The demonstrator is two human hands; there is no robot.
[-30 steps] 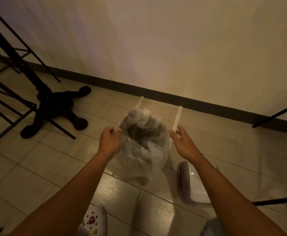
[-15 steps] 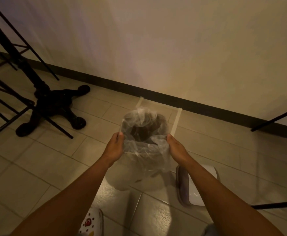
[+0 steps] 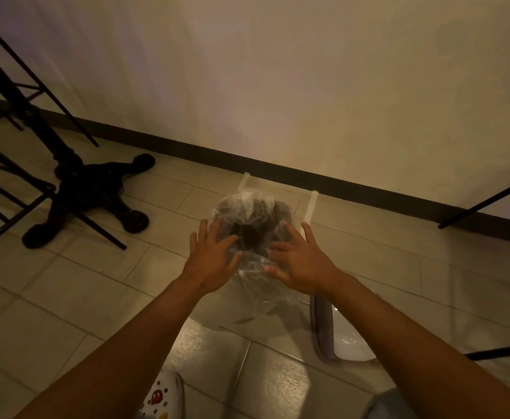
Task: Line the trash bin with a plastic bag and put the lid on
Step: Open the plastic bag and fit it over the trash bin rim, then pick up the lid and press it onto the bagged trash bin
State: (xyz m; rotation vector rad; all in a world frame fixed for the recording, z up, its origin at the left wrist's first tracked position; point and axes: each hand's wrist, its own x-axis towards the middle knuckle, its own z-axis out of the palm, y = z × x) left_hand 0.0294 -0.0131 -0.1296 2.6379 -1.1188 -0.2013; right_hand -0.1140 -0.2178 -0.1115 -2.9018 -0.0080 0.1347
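A clear plastic bag (image 3: 249, 213) covers the top of a pale trash bin (image 3: 255, 303) standing on the tiled floor, its dark opening showing through the film. My left hand (image 3: 210, 258) lies flat on the bag's left side, fingers spread. My right hand (image 3: 300, 261) lies flat on the right side, fingers spread too. Neither hand pinches the film. The white lid with a grey rim (image 3: 340, 334) lies on the floor just right of the bin, partly under my right forearm.
A black table base (image 3: 90, 195) with thin dark chair legs stands at the left. Two tape strips (image 3: 310, 207) mark the floor behind the bin, by the dark baseboard. Another dark leg (image 3: 486, 204) crosses at the right. My white shoe (image 3: 163, 400) is at the bottom.
My hands were gripping the bag's rim at both sides and pulling it down over the bin. Now they have let go and rest flat, fingers spread, on the bag's top.
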